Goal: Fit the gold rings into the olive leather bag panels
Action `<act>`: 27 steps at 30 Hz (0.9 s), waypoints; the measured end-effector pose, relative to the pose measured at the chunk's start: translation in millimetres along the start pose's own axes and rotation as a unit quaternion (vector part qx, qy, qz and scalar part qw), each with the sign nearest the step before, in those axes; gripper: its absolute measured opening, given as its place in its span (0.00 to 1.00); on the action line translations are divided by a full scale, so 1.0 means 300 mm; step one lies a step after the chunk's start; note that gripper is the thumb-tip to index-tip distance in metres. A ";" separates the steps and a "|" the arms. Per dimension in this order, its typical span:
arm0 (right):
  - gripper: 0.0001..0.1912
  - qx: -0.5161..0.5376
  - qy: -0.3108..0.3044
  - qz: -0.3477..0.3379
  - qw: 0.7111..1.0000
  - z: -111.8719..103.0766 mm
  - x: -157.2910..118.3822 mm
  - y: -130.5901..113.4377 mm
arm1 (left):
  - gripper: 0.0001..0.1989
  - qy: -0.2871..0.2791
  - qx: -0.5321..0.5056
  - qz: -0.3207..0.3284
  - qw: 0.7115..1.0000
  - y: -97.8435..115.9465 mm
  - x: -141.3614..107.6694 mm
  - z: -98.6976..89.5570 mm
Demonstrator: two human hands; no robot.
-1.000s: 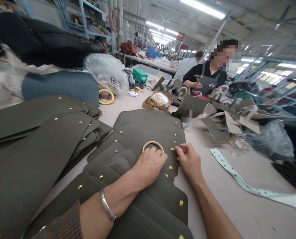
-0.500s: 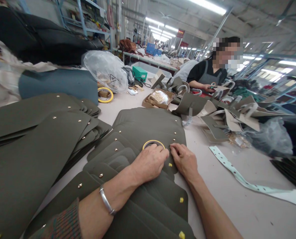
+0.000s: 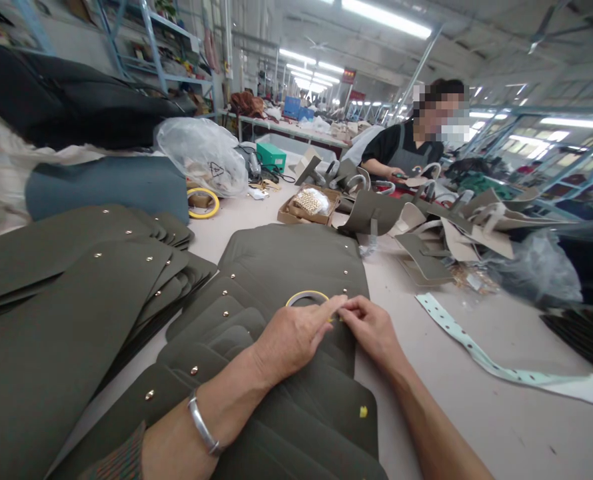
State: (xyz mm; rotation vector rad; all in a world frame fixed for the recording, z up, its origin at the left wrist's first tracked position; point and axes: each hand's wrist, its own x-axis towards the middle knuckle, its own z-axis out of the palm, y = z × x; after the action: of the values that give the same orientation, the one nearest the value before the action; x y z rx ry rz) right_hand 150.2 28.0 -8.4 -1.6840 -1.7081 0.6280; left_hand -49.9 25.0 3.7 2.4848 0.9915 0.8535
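Note:
A roll of yellow tape [image 3: 306, 295] shows only its far rim behind my left hand [image 3: 296, 333]. That hand is curled over its near side, with the forefinger stretched to the right. My right hand [image 3: 371, 327] is closed in a pinch, its fingertips meeting the left ones. A bit of yellow shows at the fingertips, but what the right hand pinches is mostly hidden. Beneath both hands lie overlapping dark olive panels [image 3: 296, 253] with metal studs along their edges. A small yellow tab [image 3: 363, 412] is stuck on the nearer panel.
More studded panels [image 3: 76, 300] are stacked on the left. Ahead are a second tape roll [image 3: 204, 203], a clear plastic bag [image 3: 201, 157] and a box of gold parts [image 3: 311, 203]. Strapped pieces [image 3: 421, 257] and a pale green strip [image 3: 469, 343] lie right. A co-worker [image 3: 411, 147] sits beyond.
My left forefinger has stretched out to the right hand's fingertips. The yellow tab that lay below the hands no longer shows there. The view has shifted slightly.

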 end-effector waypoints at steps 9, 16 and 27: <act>0.06 0.076 -0.009 -0.241 0.968 -0.007 -0.053 -0.062 | 0.24 0.013 0.034 -0.026 0.999 0.005 0.004 0.004; 0.08 -0.044 0.036 -0.250 0.966 0.027 -0.061 -0.073 | 0.14 -0.023 -0.002 -0.035 0.999 0.011 0.004 -0.015; 0.07 0.086 0.032 -0.069 0.993 0.042 -0.069 -0.112 | 0.07 -0.016 0.064 -0.057 0.996 0.030 0.007 -0.017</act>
State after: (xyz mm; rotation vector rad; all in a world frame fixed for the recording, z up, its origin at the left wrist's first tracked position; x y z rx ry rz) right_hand 117.4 6.6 5.2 -1.4381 -1.6593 0.6303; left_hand -47.4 20.5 12.8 2.5092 1.1982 0.7352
